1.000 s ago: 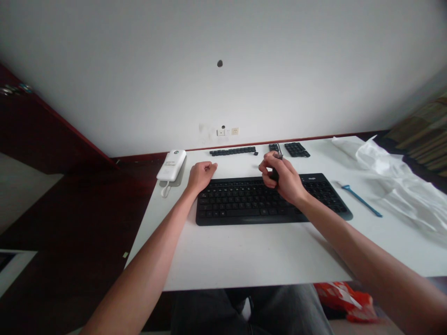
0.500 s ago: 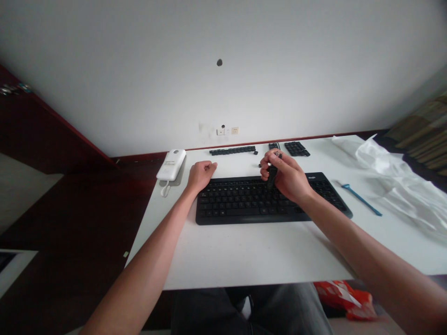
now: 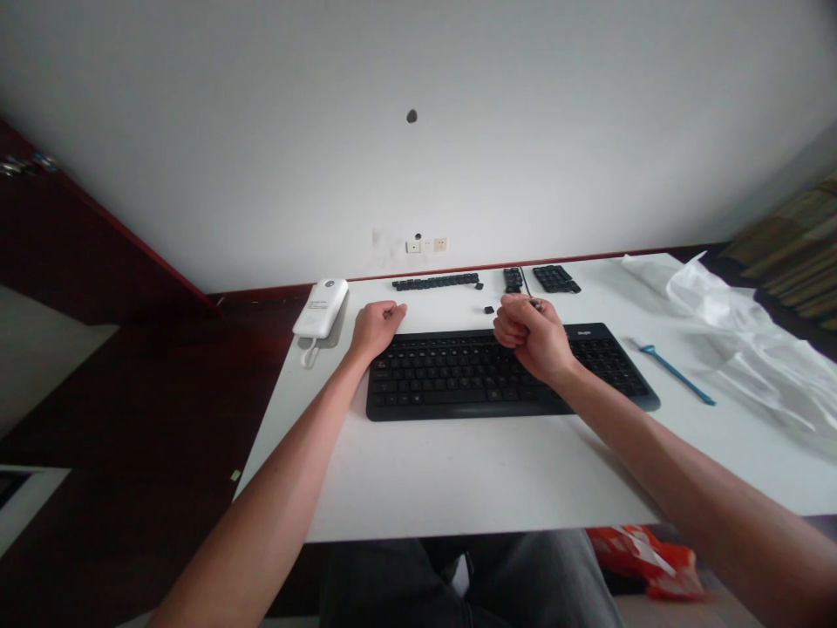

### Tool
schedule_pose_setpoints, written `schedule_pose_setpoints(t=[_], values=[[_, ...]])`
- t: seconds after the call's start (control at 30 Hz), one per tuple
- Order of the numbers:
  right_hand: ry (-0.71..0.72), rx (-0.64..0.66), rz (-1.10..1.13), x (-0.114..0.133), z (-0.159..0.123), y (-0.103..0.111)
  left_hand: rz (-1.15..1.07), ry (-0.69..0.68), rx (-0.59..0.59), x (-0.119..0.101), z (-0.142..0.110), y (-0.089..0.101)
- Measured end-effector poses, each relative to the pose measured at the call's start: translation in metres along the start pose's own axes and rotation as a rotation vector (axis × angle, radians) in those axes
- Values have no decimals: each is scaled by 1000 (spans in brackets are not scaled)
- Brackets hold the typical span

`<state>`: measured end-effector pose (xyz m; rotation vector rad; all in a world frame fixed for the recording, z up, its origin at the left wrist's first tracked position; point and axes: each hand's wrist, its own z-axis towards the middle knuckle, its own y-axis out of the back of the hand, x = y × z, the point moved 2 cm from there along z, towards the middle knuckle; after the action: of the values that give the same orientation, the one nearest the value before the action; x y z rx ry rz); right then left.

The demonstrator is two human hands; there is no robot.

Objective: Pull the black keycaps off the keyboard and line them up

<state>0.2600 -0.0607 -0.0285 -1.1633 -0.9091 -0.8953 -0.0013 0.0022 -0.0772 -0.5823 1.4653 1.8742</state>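
A black keyboard point(image 3: 458, 379) lies across the middle of the white table point(image 3: 471, 480). My left hand point(image 3: 376, 327) rests as a closed fist at the keyboard's upper left corner, with nothing showing in it. My right hand point(image 3: 531, 336) is clenched over the keyboard's upper middle, gripping a small dark tool whose tip pokes out at the top. A single loose black keycap point(image 3: 488, 309) lies just left of that hand. Behind, a row of removed keycaps point(image 3: 436, 283) and two smaller keycap groups point(image 3: 554, 279) are lined up near the wall.
A white power bank point(image 3: 321, 308) with a cord sits at the table's left far corner. A blue stick tool point(image 3: 677, 374) lies right of the keyboard, with crumpled white plastic point(image 3: 738, 340) beyond it. An orange bag point(image 3: 644, 558) shows under the table's front edge.
My right hand has turned and closed into a tighter fist around the dark tool, which stood out below the fingers before. A loose keycap now shows left of it. The left hand has stayed put.
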Motion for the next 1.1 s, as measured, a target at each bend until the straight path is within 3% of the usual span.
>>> schedule_pose_setpoints(t=[0.73, 1.1], values=[[97, 34, -156, -26, -3, 9, 5, 7, 1, -1, 0, 1], [123, -16, -121, -30, -2, 10, 3, 6, 4, -2, -1, 2]])
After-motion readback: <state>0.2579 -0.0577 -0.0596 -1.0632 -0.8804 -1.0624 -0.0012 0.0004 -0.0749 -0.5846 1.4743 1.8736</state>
